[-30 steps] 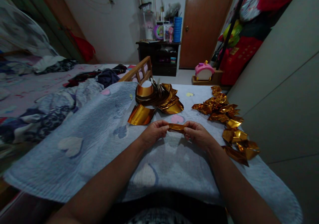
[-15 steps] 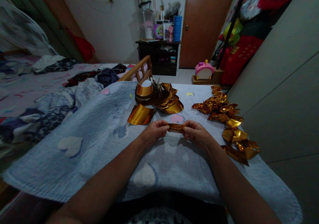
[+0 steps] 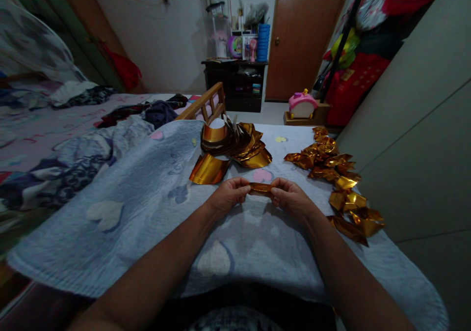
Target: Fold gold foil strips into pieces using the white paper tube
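Observation:
A narrow folded strip of gold foil paper [image 3: 260, 188] is stretched between my two hands above a light blue blanket [image 3: 147, 208]. My left hand [image 3: 228, 194] pinches its left end and my right hand [image 3: 290, 196] pinches its right end, fingers closed on it. Just beyond my hands lies a pile of curled gold foil sheets [image 3: 235, 144], with one loose sheet [image 3: 208, 169] at its near left. To the right runs a line of several folded gold foil pieces [image 3: 338, 183].
A bed with rumpled clothes [image 3: 73, 139] is at the left, with a wooden bed rail [image 3: 204, 104] behind the pile. A grey cabinet wall [image 3: 415, 139] stands close on the right. A dark dresser [image 3: 235, 83], a wooden door [image 3: 301, 36] and a pink toy [image 3: 301, 104] are far back.

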A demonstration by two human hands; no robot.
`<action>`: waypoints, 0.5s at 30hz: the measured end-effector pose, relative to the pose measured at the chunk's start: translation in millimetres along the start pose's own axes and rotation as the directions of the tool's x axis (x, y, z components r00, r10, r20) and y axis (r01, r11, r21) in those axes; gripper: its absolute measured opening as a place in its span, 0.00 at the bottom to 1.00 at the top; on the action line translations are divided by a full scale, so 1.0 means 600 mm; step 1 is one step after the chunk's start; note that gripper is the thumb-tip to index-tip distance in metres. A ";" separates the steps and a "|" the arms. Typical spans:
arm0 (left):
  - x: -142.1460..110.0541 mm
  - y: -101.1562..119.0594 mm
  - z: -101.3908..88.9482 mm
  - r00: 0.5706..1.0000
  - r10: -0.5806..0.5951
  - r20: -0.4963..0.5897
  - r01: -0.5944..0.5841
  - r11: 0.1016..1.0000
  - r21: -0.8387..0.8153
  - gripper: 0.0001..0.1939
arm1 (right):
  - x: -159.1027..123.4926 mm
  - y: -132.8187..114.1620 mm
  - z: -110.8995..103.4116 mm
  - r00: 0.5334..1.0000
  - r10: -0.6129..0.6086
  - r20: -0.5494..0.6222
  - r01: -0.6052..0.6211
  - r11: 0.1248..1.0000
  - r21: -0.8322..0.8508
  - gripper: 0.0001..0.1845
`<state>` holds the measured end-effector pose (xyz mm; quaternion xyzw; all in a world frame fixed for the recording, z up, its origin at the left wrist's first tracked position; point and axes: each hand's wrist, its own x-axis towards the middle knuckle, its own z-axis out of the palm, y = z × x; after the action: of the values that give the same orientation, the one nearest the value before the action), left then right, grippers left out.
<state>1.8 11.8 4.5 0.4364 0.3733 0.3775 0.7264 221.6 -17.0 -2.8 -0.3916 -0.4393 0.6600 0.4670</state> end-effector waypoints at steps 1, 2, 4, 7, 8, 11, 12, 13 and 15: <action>0.000 -0.001 0.000 1.000 0.002 -0.005 -0.002 1.000 0.005 0.21 | 0.000 0.000 0.000 1.000 -0.002 0.000 0.002 1.000 -0.002 0.20; 0.001 -0.001 0.000 1.000 0.004 -0.012 -0.004 1.000 0.010 0.21 | 0.000 -0.001 0.001 1.000 -0.004 -0.002 0.004 1.000 -0.003 0.20; 0.001 -0.002 0.000 1.000 0.004 -0.017 -0.004 1.000 0.022 0.21 | 0.000 -0.002 0.002 1.000 -0.004 -0.009 0.003 1.000 -0.010 0.20; 0.001 0.000 0.000 1.000 0.005 -0.008 -0.005 1.000 0.024 0.20 | 0.000 -0.004 0.003 1.000 0.002 -0.013 -0.002 1.000 -0.010 0.21; 0.001 0.000 0.000 1.000 0.004 -0.001 -0.004 1.000 0.017 0.20 | 0.000 -0.005 0.003 1.000 0.004 -0.012 -0.005 1.000 -0.007 0.21; 0.001 0.001 0.000 1.000 0.002 0.014 -0.002 1.000 -0.019 0.21 | 0.000 -0.005 0.002 1.000 0.003 -0.008 -0.003 1.000 0.004 0.21; 0.001 0.001 0.000 1.000 0.001 0.015 -0.001 1.000 -0.026 0.21 | 0.000 -0.006 0.002 1.000 0.001 -0.009 -0.001 1.000 0.006 0.21; 0.001 0.001 0.000 1.000 0.000 0.015 0.000 1.000 -0.026 0.21 | -0.001 -0.006 0.003 1.000 -0.003 -0.010 0.003 1.000 0.008 0.21; 0.002 -0.001 0.000 1.000 -0.001 0.010 0.001 1.000 -0.020 0.21 | -0.001 -0.007 0.004 1.000 -0.003 -0.014 0.003 1.000 0.008 0.21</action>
<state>2.1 12.6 3.6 0.4309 0.3659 0.3787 0.7328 220.7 -17.4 2.1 -0.3935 -0.4340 0.6584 0.4725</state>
